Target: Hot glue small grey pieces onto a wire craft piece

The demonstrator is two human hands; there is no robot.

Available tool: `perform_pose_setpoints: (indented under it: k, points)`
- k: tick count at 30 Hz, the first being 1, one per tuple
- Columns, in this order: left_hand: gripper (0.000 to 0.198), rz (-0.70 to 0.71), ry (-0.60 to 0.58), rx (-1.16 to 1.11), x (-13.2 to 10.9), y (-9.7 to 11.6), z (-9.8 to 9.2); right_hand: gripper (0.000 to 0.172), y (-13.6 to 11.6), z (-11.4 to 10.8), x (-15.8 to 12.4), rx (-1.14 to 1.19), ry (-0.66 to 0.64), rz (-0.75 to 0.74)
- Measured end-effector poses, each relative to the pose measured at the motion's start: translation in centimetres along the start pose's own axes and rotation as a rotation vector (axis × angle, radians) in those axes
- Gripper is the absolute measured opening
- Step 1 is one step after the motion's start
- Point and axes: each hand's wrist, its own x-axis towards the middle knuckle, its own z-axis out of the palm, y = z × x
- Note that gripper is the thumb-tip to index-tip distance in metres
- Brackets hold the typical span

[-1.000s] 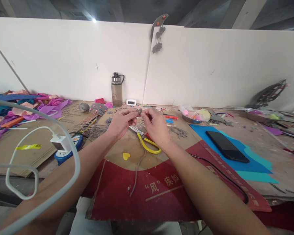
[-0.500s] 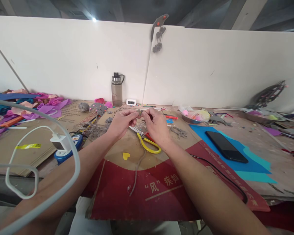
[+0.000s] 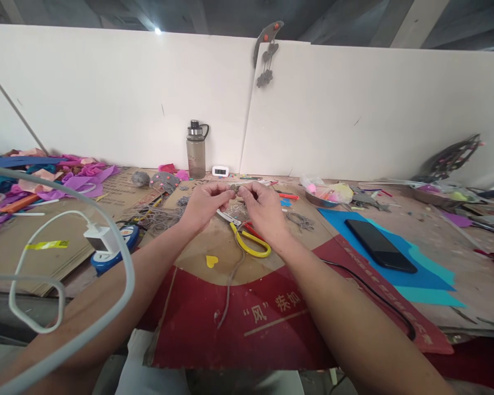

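My left hand (image 3: 206, 204) and my right hand (image 3: 262, 207) meet above the bench, fingertips pinched together on one small grey felt piece (image 3: 234, 187). A thin grey cord (image 3: 230, 277) hangs from the hands down onto the cardboard. Just below the hands lie yellow-handled scissors (image 3: 249, 247). A small yellow heart cut-out (image 3: 211, 261) rests on the cardboard in front of my left forearm.
A water bottle (image 3: 196, 150) and a small white clock (image 3: 220, 171) stand at the white back wall. A black phone (image 3: 380, 245) lies on blue felt at right. A white charger and cable (image 3: 101, 240) sit at left, beside purple felt scraps (image 3: 80, 178).
The grey felt piece has sunk slightly between my fingertips, which have closed in tighter over it. The arms have hardly shifted.
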Motion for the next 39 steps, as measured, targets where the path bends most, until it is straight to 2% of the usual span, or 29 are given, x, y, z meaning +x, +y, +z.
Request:
perform_pose_setpoints:
  k: [4, 10, 15, 18, 25, 28, 30, 34, 39]
  points:
    - [0.02, 0.014, 0.0, 0.039, 0.0, 0.0, -0.1, 0.023, -0.1, 0.0, 0.0, 0.01, 0.003, 0.014]
    - [0.018, 0.101, 0.039, 0.309, -0.3, 0.7, 0.0, 0.024, 0.0, -0.1, 0.0, -0.002, 0.02, 0.038]
    - [0.018, 0.164, 0.049, 0.388, -0.3, 0.4, 0.0, 0.025, 0.0, -0.1, 0.0, 0.004, 0.021, 0.057]
    - [0.018, 0.182, 0.04, 0.391, -0.4, 0.4, 0.0, 0.025, -0.1, -0.1, 0.0, 0.012, 0.018, 0.058]
    - [0.02, 0.088, 0.031, 0.333, -0.4, 1.2, -0.2, 0.021, 0.1, -0.3, 0.2, -0.005, -0.006, 0.036]
    - [0.022, 0.088, 0.04, 0.272, -0.2, 1.0, -0.4, 0.006, 0.1, -0.3, 0.1, 0.003, -0.005, -0.013]
    - [0.023, 0.087, 0.042, 0.23, -0.1, 0.9, -0.5, 0.01, 0.1, -0.3, 0.1, -0.016, 0.008, -0.074]
    - [0.021, 0.082, 0.017, 0.233, 0.0, 0.9, -0.5, 0.006, 0.2, -0.4, 0.1, -0.085, 0.048, -0.16]
    - [0.02, 0.063, -0.012, 0.226, 0.0, 1.0, -0.6, 0.008, 0.4, -0.5, 0.3, -0.085, 0.059, -0.111]
